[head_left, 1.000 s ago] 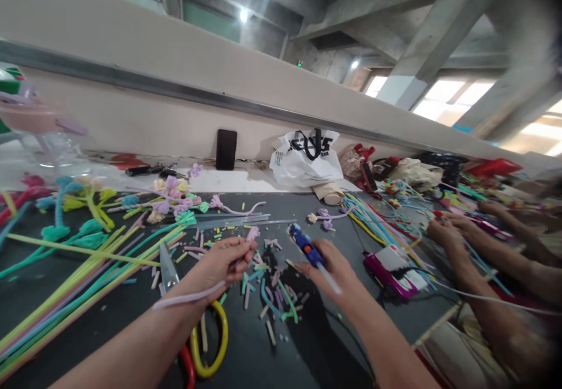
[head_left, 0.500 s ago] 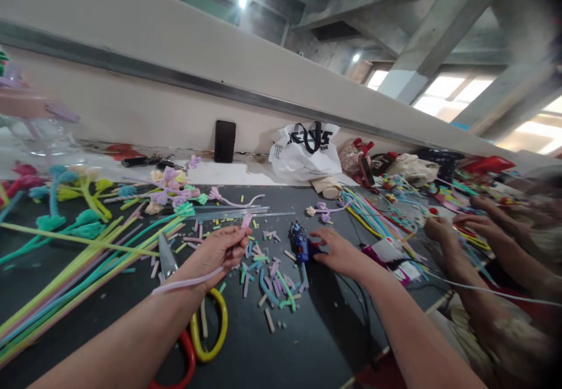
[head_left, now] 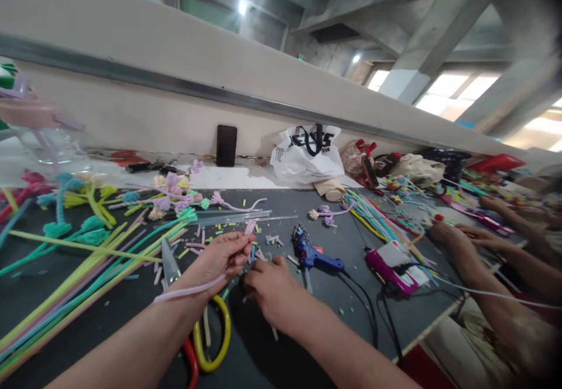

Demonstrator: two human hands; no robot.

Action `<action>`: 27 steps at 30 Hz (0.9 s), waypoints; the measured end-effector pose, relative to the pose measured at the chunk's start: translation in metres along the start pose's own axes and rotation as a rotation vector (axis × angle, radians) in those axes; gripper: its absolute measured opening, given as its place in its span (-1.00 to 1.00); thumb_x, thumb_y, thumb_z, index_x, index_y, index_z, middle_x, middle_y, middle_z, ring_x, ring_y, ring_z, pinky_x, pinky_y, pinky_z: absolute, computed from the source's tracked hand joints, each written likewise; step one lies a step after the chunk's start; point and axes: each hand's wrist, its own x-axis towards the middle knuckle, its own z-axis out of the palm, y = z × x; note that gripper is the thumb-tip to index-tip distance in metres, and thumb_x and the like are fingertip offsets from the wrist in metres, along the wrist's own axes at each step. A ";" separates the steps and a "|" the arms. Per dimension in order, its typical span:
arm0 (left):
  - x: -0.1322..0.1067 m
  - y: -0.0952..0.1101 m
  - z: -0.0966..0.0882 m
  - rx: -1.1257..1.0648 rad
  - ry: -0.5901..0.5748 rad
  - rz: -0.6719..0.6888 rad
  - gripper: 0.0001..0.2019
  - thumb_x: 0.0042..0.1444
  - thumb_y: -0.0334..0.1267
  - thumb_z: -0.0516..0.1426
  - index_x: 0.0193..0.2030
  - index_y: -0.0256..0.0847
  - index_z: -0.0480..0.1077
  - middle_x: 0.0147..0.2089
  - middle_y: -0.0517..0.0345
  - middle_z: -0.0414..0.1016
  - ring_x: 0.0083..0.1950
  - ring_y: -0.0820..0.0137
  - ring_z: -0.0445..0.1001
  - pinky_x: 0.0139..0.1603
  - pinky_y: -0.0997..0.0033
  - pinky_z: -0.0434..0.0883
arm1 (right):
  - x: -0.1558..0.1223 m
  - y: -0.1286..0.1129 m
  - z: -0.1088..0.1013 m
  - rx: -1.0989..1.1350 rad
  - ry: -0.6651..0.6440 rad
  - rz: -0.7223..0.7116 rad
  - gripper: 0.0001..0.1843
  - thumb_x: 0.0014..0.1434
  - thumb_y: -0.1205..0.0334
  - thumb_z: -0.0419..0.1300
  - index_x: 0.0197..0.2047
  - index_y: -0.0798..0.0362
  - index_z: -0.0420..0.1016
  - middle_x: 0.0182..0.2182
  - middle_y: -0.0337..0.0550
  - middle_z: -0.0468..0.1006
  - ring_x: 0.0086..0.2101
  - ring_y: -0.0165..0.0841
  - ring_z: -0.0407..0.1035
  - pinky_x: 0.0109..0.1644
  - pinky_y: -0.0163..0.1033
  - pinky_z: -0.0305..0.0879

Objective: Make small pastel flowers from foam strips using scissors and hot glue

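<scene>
My left hand (head_left: 230,253) is closed around a lilac pipe cleaner (head_left: 191,286). Its long end trails back over my wrist, and a short lilac tip shows above the fingers. Just to its right, my right hand (head_left: 274,292) reaches down with curled fingers over a pile of short cut pipe cleaner pieces (head_left: 259,254). What its fingertips pinch, if anything, is hidden. A blue glue gun (head_left: 322,259) lies on the dark table beyond my right hand. Scissors with a yellow and a red handle (head_left: 223,345) lie partly under my left forearm.
Long coloured pipe cleaners (head_left: 88,286) and pipe cleaner flowers (head_left: 173,193) cover the left side. A black phone (head_left: 226,146) and a white bag (head_left: 305,157) stand along the wall. A magenta device (head_left: 393,272) with cables lies at right, near another person's hands (head_left: 461,242).
My right hand has moved left from the glue gun to the cut pieces beside my left hand, leaving the gun lying on the table. My left hand still holds the lilac pipe cleaner.
</scene>
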 end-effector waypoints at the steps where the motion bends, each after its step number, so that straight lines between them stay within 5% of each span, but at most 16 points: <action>1: 0.000 0.000 0.001 0.006 -0.002 -0.004 -0.84 -0.01 -0.27 0.16 -0.35 -0.35 0.37 -0.51 0.25 0.25 -0.67 0.73 0.05 -0.76 0.73 -0.08 | 0.000 0.002 0.000 -0.002 0.000 -0.003 -0.90 -0.03 0.41 0.12 -0.43 0.03 0.37 -0.42 -0.19 0.47 -0.31 -0.27 0.35 -0.25 -0.17 0.01; 7: 0.001 -0.003 0.005 0.105 0.000 0.036 -0.77 -0.05 -0.17 0.17 -0.37 -0.33 0.37 -0.56 0.29 0.24 -0.68 0.70 0.06 -0.74 0.69 -0.07 | -0.006 0.007 -0.011 0.078 0.034 0.034 -0.85 0.08 0.47 -0.03 -0.38 0.05 0.27 -0.53 -0.29 0.45 -0.48 -0.41 0.30 -0.21 -0.21 0.06; 14: 0.001 -0.007 0.007 0.420 0.020 -0.001 -0.74 0.00 -0.10 0.09 -0.52 -0.27 0.28 -0.71 0.36 0.16 -0.72 0.66 0.03 -0.73 0.66 -0.08 | -0.014 0.029 -0.032 0.439 0.107 0.321 -0.78 0.07 0.48 -0.03 -0.27 0.01 0.30 -0.50 -0.30 0.49 -0.50 -0.45 0.34 -0.39 -0.37 0.15; 19: 0.001 -0.010 0.009 0.571 0.016 -0.019 -0.76 0.00 -0.11 0.05 -0.53 -0.24 0.26 -0.74 0.39 0.13 -0.74 0.64 0.02 -0.75 0.64 -0.07 | -0.010 0.038 -0.046 0.144 0.148 0.281 -0.85 0.05 0.41 0.09 -0.49 0.01 0.38 -0.56 -0.31 0.49 -0.44 -0.40 0.32 -0.21 -0.27 0.11; 27: 0.001 -0.015 0.013 0.723 -0.003 0.006 -0.82 -0.01 -0.22 -0.01 -0.56 -0.22 0.23 -0.75 0.41 0.11 -0.73 0.62 0.02 -0.70 0.60 -0.04 | -0.004 0.034 -0.056 -0.128 0.168 0.070 -0.84 0.10 0.45 0.03 -0.38 0.06 0.38 -0.47 -0.23 0.54 -0.42 -0.38 0.36 -0.02 -0.11 -0.11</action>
